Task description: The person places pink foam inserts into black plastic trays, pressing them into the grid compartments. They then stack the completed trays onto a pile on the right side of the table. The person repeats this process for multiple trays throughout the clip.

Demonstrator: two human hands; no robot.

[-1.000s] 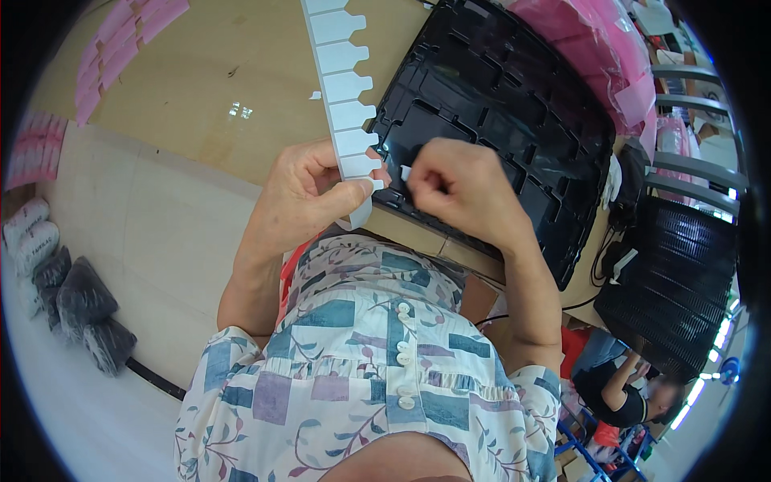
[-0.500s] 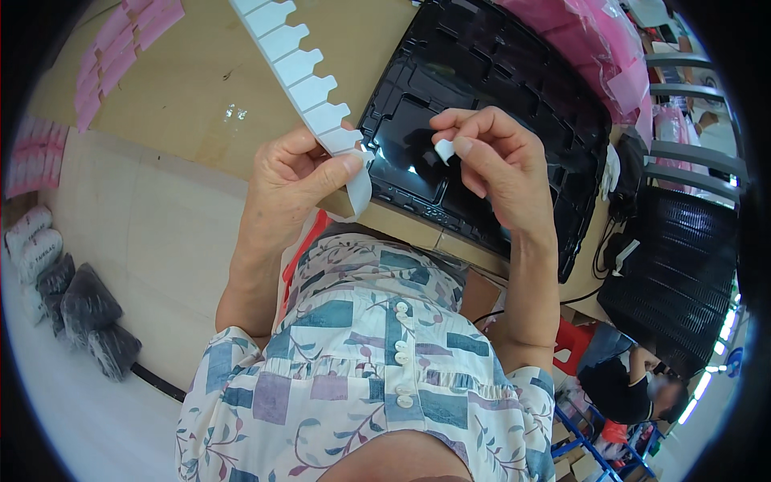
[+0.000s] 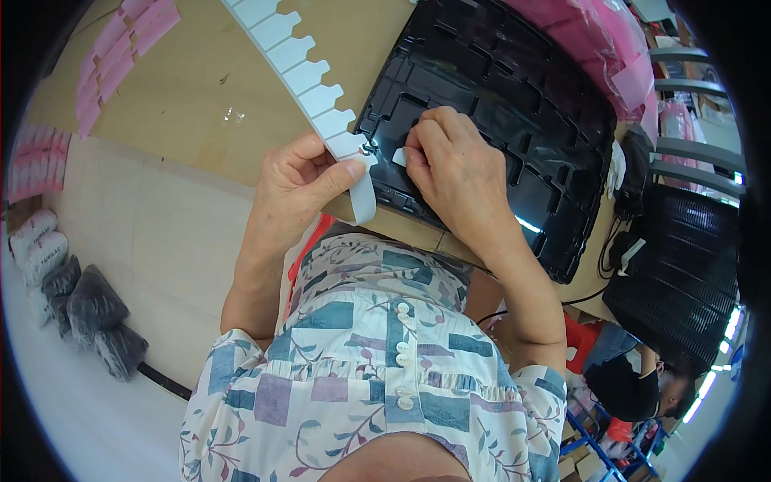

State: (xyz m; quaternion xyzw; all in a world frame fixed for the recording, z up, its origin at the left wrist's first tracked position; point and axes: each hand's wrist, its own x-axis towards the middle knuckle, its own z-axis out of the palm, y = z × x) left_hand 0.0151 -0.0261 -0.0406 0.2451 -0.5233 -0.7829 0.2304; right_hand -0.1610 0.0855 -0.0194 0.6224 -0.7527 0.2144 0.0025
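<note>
Left of centre, the left hand point(image 3: 291, 183) pinches the lower end of a notched white strip point(image 3: 300, 75) slanting up over the tan table point(image 3: 181, 120). Rightward, a small white piece point(image 3: 399, 157) is gripped by the curled right hand point(image 3: 463, 170), over the black moulded tray point(image 3: 526, 104).

L hand point(image 3: 295, 183) pinched, thumb point(image 3: 344, 174) on top, fingers curled under; R hand point(image 3: 459, 165) knuckles up, fingertips bunched; both forearms point(image 3: 526, 281) reach fwd, elbows bent.
</note>
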